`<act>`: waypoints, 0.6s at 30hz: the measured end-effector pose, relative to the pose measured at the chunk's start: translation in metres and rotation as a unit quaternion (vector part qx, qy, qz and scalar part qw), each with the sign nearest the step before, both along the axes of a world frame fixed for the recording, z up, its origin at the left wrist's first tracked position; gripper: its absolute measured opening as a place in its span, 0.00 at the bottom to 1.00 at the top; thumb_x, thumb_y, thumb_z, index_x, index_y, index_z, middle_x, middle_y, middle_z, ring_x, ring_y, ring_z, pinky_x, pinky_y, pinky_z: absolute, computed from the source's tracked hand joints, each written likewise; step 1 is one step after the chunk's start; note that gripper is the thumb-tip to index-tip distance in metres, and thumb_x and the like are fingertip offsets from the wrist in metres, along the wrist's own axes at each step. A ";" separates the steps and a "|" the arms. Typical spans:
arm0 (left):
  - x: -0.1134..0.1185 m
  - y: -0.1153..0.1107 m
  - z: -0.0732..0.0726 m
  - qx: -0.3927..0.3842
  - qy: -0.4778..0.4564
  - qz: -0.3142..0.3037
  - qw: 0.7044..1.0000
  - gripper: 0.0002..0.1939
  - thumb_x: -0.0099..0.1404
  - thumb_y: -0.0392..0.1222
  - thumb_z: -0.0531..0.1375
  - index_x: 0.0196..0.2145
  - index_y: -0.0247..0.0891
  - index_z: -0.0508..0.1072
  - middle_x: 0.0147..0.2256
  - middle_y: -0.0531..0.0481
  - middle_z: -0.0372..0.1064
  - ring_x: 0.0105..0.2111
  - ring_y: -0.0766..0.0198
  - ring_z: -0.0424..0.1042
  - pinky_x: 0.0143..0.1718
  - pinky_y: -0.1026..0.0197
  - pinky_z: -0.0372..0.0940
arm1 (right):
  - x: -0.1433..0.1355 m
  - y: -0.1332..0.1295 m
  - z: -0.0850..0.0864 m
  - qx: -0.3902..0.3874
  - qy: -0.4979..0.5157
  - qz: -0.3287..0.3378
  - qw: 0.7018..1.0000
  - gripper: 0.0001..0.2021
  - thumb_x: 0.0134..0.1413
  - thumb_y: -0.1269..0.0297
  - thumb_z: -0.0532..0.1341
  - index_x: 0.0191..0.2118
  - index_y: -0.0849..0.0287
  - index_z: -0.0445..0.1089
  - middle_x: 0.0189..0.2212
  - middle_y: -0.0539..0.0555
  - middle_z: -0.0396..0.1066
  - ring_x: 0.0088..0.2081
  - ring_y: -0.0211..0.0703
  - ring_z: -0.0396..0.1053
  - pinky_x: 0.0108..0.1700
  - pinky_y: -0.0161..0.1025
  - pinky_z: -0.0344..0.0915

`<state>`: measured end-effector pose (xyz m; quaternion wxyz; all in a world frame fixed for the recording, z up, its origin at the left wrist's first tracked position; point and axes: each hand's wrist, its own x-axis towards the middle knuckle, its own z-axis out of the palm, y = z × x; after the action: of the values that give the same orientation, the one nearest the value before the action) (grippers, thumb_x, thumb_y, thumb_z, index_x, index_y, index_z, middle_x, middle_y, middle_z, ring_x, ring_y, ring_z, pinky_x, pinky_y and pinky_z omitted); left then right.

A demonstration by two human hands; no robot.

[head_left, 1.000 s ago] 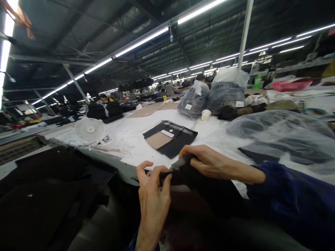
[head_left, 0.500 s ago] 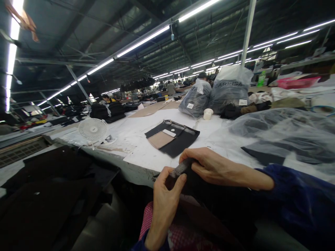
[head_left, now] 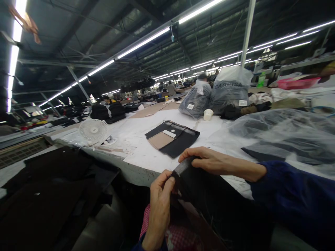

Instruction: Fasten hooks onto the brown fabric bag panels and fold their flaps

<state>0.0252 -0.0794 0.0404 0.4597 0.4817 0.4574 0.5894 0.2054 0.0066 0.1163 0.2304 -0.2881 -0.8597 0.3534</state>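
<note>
Holding black fabric (head_left: 206,190) by closed, narrow grip at near side of white counter (head_left: 136,148), with left hand (head_left: 161,198) at end of grey strip (head_left: 182,166) and right hand (head_left: 209,161) farther along. Better to tension this strip evenly, without twisting, and to smooth it slowly.

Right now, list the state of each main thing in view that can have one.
Left hand: closed, pinching dark fabric
Right hand: closed, gripping it too
Dark fabric: edge raised, rest draping down
Dark panel: lying untouched
Fan: standing; spinning, cannot tell
Lettered bag: filled
Plastic sheet: crumpled
Ceiling light: lit
</note>
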 end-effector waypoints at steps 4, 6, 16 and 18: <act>-0.002 0.000 0.003 0.020 0.104 0.052 0.993 0.11 0.62 0.44 0.56 0.26 0.35 0.70 0.21 0.55 0.57 0.24 0.68 0.57 0.26 0.66 0.52 | 0.006 -0.002 0.014 0.089 0.069 -0.062 0.992 0.13 0.57 0.67 0.56 0.47 0.61 0.71 0.42 0.56 0.75 0.39 0.42 0.70 0.38 0.37 0.64; 0.003 -0.001 0.006 0.053 0.176 0.070 0.980 0.10 0.62 0.42 0.55 0.26 0.35 0.71 0.24 0.54 0.61 0.26 0.67 0.60 0.29 0.65 0.54 | 0.004 -0.014 0.016 0.142 0.030 -0.033 0.989 0.13 0.58 0.62 0.59 0.47 0.61 0.71 0.43 0.57 0.75 0.38 0.41 0.71 0.38 0.37 0.64; -0.036 -0.013 0.024 -0.024 0.087 0.026 0.996 0.31 0.63 0.57 0.57 0.59 0.39 0.62 0.36 0.42 0.76 0.13 0.72 0.62 0.11 0.69 0.48 | 0.001 -0.028 0.017 0.144 -0.146 0.064 0.977 0.05 0.58 0.68 0.60 0.37 0.61 0.74 0.29 0.52 0.72 0.30 0.38 0.67 0.33 0.34 0.59; -0.053 -0.006 0.022 -0.051 0.157 0.006 0.986 0.33 0.64 0.60 0.54 0.58 0.34 0.64 0.19 0.50 0.71 0.11 0.71 0.57 0.12 0.70 0.45 | 0.005 -0.027 0.026 0.093 -0.114 0.098 0.984 0.07 0.60 0.65 0.59 0.36 0.62 0.73 0.26 0.49 0.69 0.26 0.35 0.63 0.29 0.32 0.57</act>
<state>-0.0280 -0.0858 0.0623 0.4023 0.5414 0.5564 0.4853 0.2102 -0.0202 0.1421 0.1213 -0.2183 -0.9335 0.2574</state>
